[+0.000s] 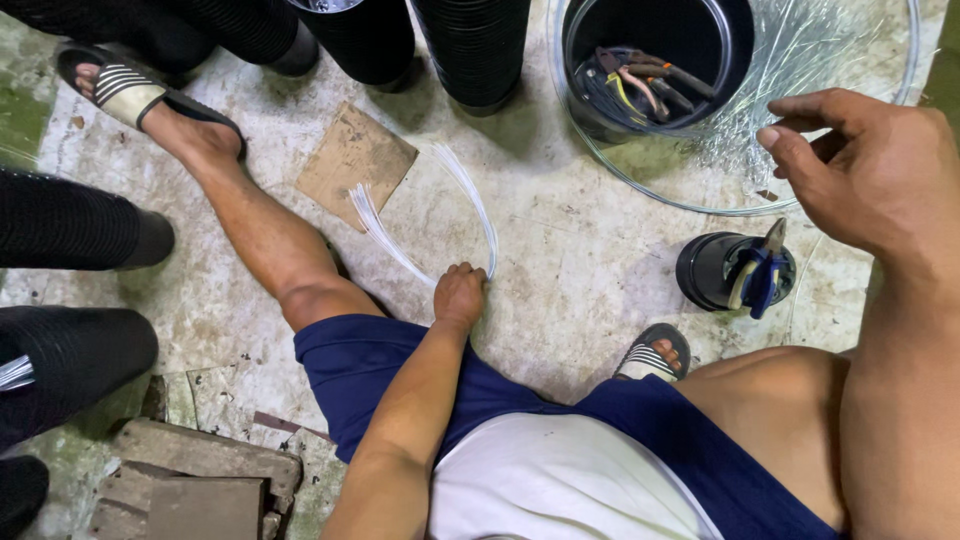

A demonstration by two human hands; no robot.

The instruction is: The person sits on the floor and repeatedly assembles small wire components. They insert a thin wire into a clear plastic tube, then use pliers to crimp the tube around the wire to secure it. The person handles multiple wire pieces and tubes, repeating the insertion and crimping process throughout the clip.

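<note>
White, thin plastic strips (425,215) curve over the concrete floor (560,270) in the head view, one end pinched in the closed left hand (459,293) by the knee. The right hand (868,165) hangs empty, fingers loosely curled, near the black bucket (655,60). The springy strips could likely slip free if that pinch slackens.

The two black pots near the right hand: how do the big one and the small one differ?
The big black pot stands inside the clear wire coil and holds several loose tools; the small black pot stands outside the coil and holds only blue-handled pliers. The big one is much wider. Both are round, black and open-topped.
</note>
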